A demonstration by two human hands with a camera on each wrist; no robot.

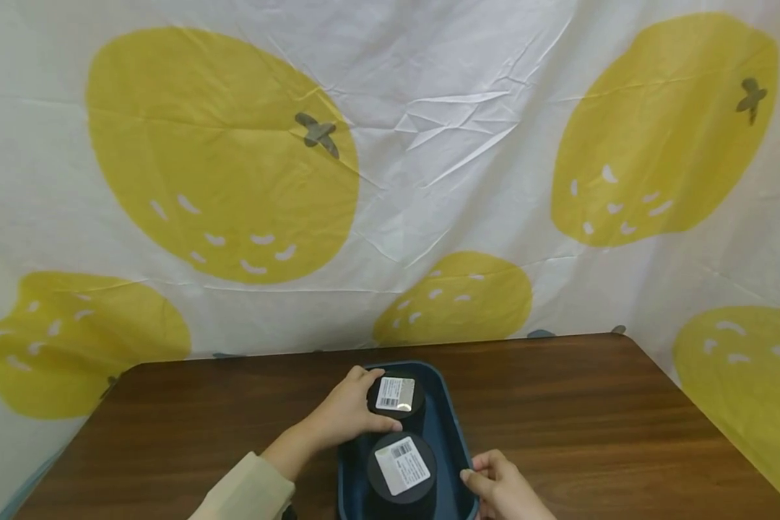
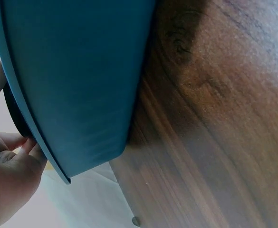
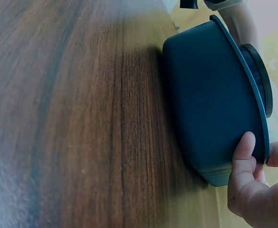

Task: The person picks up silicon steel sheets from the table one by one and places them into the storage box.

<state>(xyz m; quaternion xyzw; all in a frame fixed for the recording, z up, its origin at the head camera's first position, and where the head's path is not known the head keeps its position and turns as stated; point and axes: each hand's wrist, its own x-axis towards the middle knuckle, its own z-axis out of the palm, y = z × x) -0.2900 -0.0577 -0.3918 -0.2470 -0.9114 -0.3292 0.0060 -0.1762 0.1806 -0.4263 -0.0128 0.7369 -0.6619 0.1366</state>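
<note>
A deep dark-blue plastic bin (image 1: pixel 451 415) stands on the table and holds two black round-lidded containers, one behind the other. My left hand (image 1: pixel 341 413) reaches over the bin's left side and grips the far container (image 1: pixel 418 399), thumb on its near side and fingers at its far side. The near container (image 1: pixel 422 451) also bears a white barcode label, and no hand touches it. At the bin's right rim, my right hand (image 1: pixel 503 487) pinches the edge, with a finger (image 3: pixel 244 147) against the outer wall in the right wrist view. The lower parts of both containers are hidden inside the bin.
The brown wood-grain table (image 1: pixel 591 419) extends to both sides of the bin. Behind it hangs a white cloth (image 1: pixel 396 202) printed with large yellow fruit, which also runs along the right side.
</note>
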